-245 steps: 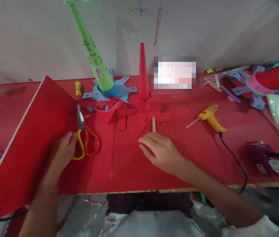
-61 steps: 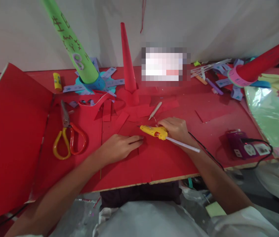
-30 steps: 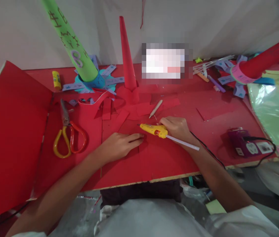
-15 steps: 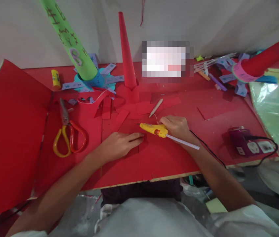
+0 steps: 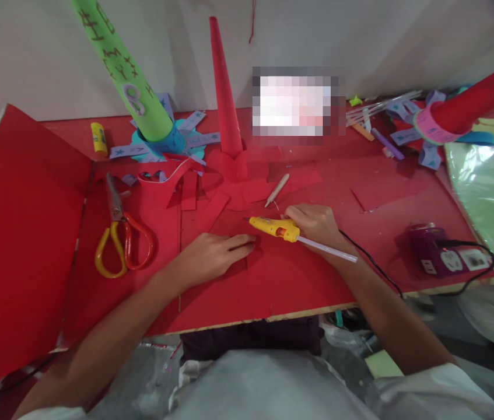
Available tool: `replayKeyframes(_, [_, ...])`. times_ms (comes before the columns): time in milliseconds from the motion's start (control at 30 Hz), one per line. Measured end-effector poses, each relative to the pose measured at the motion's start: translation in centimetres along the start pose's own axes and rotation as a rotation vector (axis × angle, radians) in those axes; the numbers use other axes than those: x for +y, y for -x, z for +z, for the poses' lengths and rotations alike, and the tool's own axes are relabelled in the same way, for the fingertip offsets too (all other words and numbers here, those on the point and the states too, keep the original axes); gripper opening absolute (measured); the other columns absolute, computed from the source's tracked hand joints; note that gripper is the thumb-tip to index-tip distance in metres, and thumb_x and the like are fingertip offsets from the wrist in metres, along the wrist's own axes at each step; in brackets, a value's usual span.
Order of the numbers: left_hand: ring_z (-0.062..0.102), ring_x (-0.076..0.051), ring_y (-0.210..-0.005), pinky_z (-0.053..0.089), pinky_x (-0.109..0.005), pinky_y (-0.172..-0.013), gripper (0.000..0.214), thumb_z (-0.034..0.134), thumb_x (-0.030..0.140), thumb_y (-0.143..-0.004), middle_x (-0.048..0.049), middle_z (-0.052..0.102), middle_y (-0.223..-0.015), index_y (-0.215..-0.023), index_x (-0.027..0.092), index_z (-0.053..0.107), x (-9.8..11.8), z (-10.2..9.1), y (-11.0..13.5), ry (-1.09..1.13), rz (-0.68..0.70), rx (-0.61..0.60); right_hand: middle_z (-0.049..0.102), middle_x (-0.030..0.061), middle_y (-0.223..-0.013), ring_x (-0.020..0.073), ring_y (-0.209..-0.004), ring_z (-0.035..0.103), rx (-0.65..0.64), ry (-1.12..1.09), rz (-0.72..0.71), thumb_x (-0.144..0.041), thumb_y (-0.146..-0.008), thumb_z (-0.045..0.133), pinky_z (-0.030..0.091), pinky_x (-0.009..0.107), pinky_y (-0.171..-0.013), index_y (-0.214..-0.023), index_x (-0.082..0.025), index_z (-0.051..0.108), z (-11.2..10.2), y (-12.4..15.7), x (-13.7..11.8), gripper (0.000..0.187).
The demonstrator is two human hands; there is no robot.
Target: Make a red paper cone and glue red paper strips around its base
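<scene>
My right hand (image 5: 316,224) is closed around the handle of a yellow hot glue gun (image 5: 273,227). A clear glue stick (image 5: 328,249) sticks out of its back end, and its nozzle points left above the red surface. My left hand (image 5: 216,256) lies on the red sheet (image 5: 229,294), fingers stretched out toward the right, just below the nozzle. Whether a thin red piece lies under those fingers I cannot tell. Past the hands, a tall red cone (image 5: 227,99) stands with red strips (image 5: 214,210) around its foot. A pale pencil-like stick (image 5: 277,189) lies near the nozzle.
Scissors (image 5: 118,227) lie left, beside an upright red board (image 5: 23,233). A green cone (image 5: 142,99) and glue stick tube (image 5: 98,139) stand behind. A purple power socket (image 5: 439,248) with a black cord (image 5: 373,265) sits right, near a green plastic packet (image 5: 483,192).
</scene>
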State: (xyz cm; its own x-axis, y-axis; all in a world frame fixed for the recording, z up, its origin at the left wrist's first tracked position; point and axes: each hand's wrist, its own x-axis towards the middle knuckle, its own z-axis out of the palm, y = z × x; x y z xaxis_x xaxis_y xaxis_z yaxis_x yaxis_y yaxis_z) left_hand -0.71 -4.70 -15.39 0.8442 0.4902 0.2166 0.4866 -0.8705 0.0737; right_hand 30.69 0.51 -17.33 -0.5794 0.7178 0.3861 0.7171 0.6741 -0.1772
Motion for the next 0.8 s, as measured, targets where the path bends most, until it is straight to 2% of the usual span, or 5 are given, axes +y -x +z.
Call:
replayKeyframes(233, [0.078,-0.014,-0.101,0.049,-0.023,-0.058,0.046,0.046,0.003,-0.1,-0.0057,0.072,-0.147,-0.136,0.02,0.069,0.06,-0.11,-0.05,0.002,-0.008,-0.004,0.066,0.0032,-0.068,0.0167,-0.061,0.056,-0.002,-0.03,0.012,-0.028,-0.103,0.054,0.029,0.033,-0.06,-0.078,-0.022,0.06,0.05,0.16,0.29,0.026])
replayKeyframes(800, [0.077,-0.014,-0.109,0.055,-0.021,-0.07,0.049,0.045,0.006,-0.102,-0.0084,0.068,-0.152,-0.143,0.021,0.067,-0.1,0.21,0.24,0.041,-0.024,-0.049,0.067,0.0046,-0.072,0.0193,-0.064,0.057,-0.073,-0.059,0.056,-0.033,-0.107,0.052,0.031,0.033,-0.061,-0.081,-0.023,0.058,-0.91,0.78,1.08,0.028])
